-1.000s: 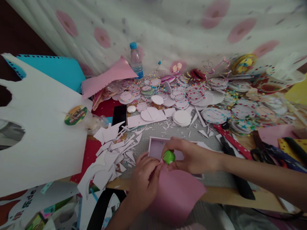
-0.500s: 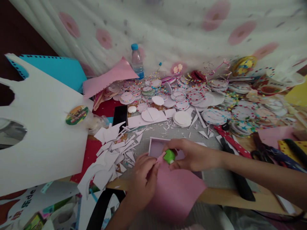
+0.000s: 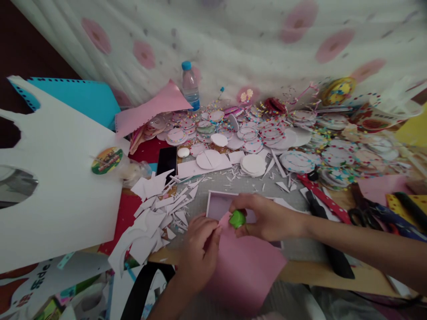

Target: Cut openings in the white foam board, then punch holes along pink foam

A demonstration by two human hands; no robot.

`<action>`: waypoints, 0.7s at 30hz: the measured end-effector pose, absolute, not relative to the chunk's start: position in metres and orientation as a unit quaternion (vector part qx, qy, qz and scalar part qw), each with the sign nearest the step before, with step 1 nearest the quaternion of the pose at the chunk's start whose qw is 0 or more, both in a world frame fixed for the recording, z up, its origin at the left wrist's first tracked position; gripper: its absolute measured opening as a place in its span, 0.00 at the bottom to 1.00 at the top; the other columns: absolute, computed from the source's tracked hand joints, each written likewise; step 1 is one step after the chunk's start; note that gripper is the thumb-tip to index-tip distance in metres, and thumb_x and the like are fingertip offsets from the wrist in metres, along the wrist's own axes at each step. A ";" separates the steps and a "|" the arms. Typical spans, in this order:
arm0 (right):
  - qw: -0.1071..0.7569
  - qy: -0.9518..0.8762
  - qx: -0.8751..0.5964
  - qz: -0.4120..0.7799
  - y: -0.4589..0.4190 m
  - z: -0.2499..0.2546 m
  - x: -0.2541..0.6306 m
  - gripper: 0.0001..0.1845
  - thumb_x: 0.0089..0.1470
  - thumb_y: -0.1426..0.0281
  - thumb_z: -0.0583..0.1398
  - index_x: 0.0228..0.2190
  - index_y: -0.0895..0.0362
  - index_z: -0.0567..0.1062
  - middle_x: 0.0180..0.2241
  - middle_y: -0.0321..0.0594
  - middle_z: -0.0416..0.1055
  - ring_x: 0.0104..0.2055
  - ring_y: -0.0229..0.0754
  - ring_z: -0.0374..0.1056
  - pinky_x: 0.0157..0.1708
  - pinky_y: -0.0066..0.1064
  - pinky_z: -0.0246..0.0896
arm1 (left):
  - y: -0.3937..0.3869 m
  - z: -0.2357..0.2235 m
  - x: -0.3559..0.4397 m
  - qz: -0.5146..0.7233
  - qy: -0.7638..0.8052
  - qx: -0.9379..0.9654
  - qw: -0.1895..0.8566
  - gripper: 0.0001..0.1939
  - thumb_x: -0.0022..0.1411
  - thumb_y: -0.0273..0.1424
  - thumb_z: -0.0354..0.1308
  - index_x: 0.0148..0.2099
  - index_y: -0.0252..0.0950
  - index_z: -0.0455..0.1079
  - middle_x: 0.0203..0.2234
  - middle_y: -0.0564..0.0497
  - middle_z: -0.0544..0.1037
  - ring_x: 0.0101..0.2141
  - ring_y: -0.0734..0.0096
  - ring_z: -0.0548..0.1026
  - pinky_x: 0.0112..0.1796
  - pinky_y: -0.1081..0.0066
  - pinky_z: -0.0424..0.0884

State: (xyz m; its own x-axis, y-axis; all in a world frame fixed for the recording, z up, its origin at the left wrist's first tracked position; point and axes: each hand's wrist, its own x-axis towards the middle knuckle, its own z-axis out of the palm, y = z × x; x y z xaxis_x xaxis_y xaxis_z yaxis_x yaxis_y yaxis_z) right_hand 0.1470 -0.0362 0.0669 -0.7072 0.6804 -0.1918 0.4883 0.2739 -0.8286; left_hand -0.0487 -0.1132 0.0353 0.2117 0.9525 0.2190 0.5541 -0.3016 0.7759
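Note:
My left hand (image 3: pixel 202 244) pinches the upper left corner of a pink paper sheet (image 3: pixel 247 271), which hangs over the table's front edge. In my right hand (image 3: pixel 258 215) is a small green paper punch (image 3: pixel 237 218), gripped between thumb and fingers beside the sheet's upper edge. The hand partly covers the punch, so I cannot tell whether paper sits in its slot. Beneath both hands lies a shallow white box (image 3: pixel 216 200), partly hidden by the sheet and my right hand.
White paper scraps (image 3: pixel 160 213) spread left of the box. A black phone (image 3: pixel 167 161) and a white case (image 3: pixel 183 152) lie behind them. Piled decorated discs (image 3: pixel 260 133), a water bottle (image 3: pixel 191 89), scissors (image 3: pixel 362 218) and a large white cut sheet (image 3: pixel 76 191) surround the work area.
My right hand and the punch have shifted slightly right, away from my left fingers. The paper's corner edge now lies flatter and shows more. My left hand keeps its pinch.

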 end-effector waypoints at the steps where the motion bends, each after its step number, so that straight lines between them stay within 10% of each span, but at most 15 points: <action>1: 0.100 -0.795 -0.374 0.467 -0.037 0.065 0.147 0.09 0.46 0.66 0.65 0.29 0.59 0.74 0.26 0.36 0.69 0.30 0.38 0.61 0.31 0.28 0.57 | -0.113 0.035 -0.049 0.352 0.518 0.726 0.285 0.06 0.65 0.25 0.50 0.37 0.36 0.68 0.31 0.50 0.76 0.37 0.67 0.72 0.47 0.63 0.66; 21: 0.075 -0.808 -0.352 0.467 -0.037 0.068 0.151 0.11 0.47 0.65 0.65 0.29 0.58 0.73 0.28 0.36 0.70 0.32 0.39 0.63 0.34 0.30 0.56 | -0.113 0.033 -0.052 0.373 0.521 0.725 0.254 0.05 0.64 0.24 0.52 0.38 0.38 0.68 0.32 0.50 0.77 0.40 0.66 0.74 0.49 0.62 0.67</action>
